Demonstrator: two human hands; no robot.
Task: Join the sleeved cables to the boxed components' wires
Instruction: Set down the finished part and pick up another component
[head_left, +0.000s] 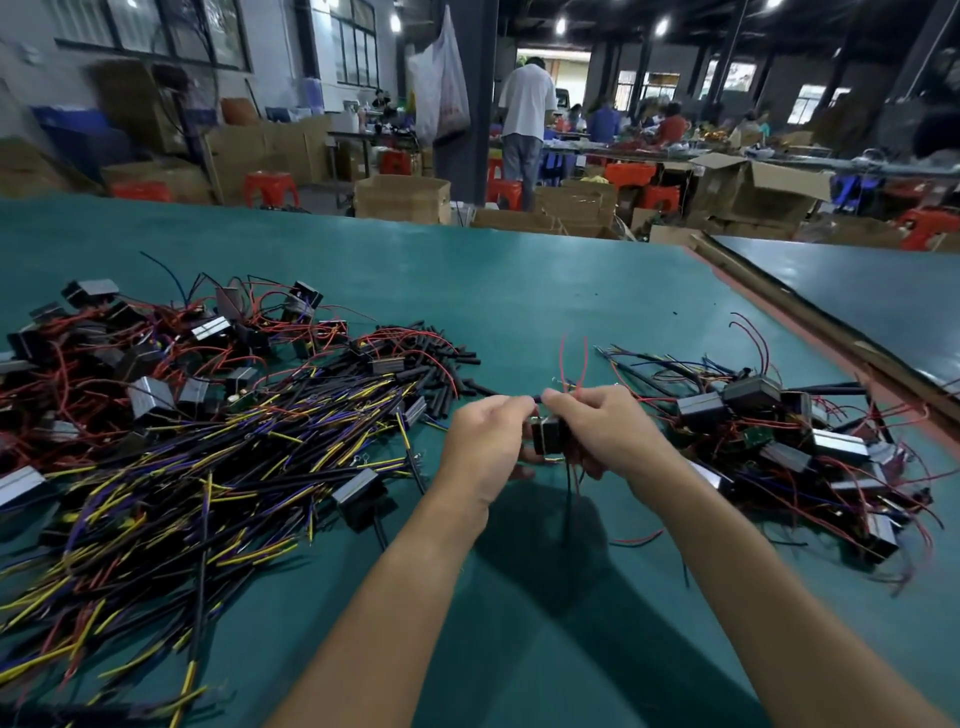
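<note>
My left hand (485, 441) and my right hand (597, 423) meet above the middle of the green table (519, 291). Between them hangs a small black boxed component (548, 434), held by the curled fingers of both hands. My fingertips pinch thin wire ends together at the top, where two red wires (574, 358) stick upward. A black sleeved cable (571, 499) hangs down below my right hand. On the left lies a big heap of sleeved cables (208, 467) with yellow, purple and red wires.
Boxed components with red wires lie in a pile at the far left (130, 353) and another pile at the right (789, 436). Short black sleeve pieces (436, 353) are scattered behind the cables. A second table (857, 291) adjoins on the right. Cardboard boxes, red stools and people fill the background.
</note>
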